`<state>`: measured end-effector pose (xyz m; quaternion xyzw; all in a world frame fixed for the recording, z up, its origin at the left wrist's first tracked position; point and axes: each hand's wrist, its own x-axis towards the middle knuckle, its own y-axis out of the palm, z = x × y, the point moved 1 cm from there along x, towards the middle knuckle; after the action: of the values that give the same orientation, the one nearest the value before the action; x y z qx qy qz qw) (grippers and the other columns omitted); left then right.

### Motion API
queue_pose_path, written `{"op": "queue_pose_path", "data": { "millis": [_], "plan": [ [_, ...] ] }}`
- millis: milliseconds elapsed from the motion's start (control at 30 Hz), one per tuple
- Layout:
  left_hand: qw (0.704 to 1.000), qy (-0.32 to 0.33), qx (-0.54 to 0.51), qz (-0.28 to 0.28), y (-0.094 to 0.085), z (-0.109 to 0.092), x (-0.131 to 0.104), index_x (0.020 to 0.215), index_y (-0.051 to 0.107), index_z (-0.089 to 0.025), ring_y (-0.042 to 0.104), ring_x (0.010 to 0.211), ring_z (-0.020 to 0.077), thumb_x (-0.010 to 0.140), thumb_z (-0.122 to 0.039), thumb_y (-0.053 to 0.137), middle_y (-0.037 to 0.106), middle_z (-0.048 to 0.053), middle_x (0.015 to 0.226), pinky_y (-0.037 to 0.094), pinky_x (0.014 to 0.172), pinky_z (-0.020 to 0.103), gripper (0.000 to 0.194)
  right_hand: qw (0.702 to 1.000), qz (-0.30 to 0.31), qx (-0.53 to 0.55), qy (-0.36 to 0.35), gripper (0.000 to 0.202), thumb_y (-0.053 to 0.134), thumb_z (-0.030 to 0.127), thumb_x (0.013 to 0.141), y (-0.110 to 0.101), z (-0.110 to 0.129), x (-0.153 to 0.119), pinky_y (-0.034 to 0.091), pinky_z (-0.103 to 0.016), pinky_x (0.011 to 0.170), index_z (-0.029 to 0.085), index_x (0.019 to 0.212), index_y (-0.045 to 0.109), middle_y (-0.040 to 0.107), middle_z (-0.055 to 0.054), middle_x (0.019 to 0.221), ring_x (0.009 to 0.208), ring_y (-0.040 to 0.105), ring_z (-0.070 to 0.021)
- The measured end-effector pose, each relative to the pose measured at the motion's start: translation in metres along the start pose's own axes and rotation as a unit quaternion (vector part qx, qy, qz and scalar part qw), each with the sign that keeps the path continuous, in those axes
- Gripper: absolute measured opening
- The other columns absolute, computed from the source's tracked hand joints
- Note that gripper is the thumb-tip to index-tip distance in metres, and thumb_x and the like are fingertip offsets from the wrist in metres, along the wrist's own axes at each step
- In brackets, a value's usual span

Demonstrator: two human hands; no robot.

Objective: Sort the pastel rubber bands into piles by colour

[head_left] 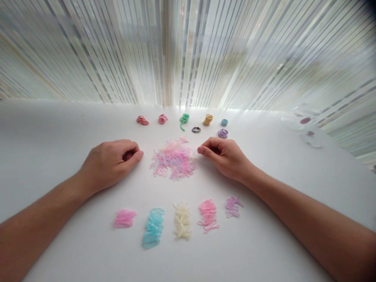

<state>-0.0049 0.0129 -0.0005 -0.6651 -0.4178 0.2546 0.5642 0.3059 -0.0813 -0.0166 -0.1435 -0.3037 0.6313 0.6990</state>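
Note:
On the white table lies a loose pile of mixed pastel rubber bands (175, 158), mostly pink and lilac. My left hand (109, 162) rests just left of it, fingers curled and thumb against the index finger; nothing shows sticking out of them. At the pile's right edge my right hand (226, 156) is closed in a pinch, and whatever is between its fingertips is too faint to make out. Nearer to me lie sorted bands: a pink heap (125, 218), a blue heap (154, 228), a cream heap (182, 220), a coral-pink heap (208, 213) and a lilac heap (233, 206).
Behind the pile stand coiled items: red (142, 120), pink (162, 119), green (184, 119), yellow (208, 120), blue (224, 122) and purple (223, 133). A dark beaded ring (196, 129) lies among them. Clear plastic pieces (305, 125) sit right; a striped curtain (167, 55) hangs behind.

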Motion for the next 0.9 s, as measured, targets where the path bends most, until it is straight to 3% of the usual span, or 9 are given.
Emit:
{"op": "queue_pose_path", "data": {
  "millis": [567, 900],
  "plan": [
    [1.000, -0.004, -0.001, 0.008, -0.0003, -0.0027, 0.0004, 0.077, 0.062, -0.022, 0.056, 0.069, 0.0176, 0.093, -0.053, 0.046, 0.066, 0.002, 0.073, 0.034, 0.068, 0.032, 0.038, 1.000, 0.010, 0.022, 0.006, 0.030, 0.070, 0.044, 0.091, -0.0004, -0.0006, -0.0017, 0.038, -0.028, 0.055, 0.016, 0.085, 0.076, 0.069, -0.003, 0.070, 0.060, 0.049, -0.0129],
    [1.000, -0.019, -0.001, 0.017, 0.0001, -0.0027, 0.0002, 0.079, 0.061, -0.023, 0.055, 0.072, 0.0170, 0.094, -0.049, 0.045, 0.066, 0.001, 0.077, 0.033, 0.068, 0.031, 0.035, 0.998, -0.016, 0.062, 0.011, 0.031, 0.075, 0.047, 0.087, -0.0033, -0.0053, -0.0027, 0.044, -0.028, 0.058, 0.016, 0.084, 0.078, 0.074, -0.006, 0.075, 0.063, 0.057, -0.0142]
  ]
}}
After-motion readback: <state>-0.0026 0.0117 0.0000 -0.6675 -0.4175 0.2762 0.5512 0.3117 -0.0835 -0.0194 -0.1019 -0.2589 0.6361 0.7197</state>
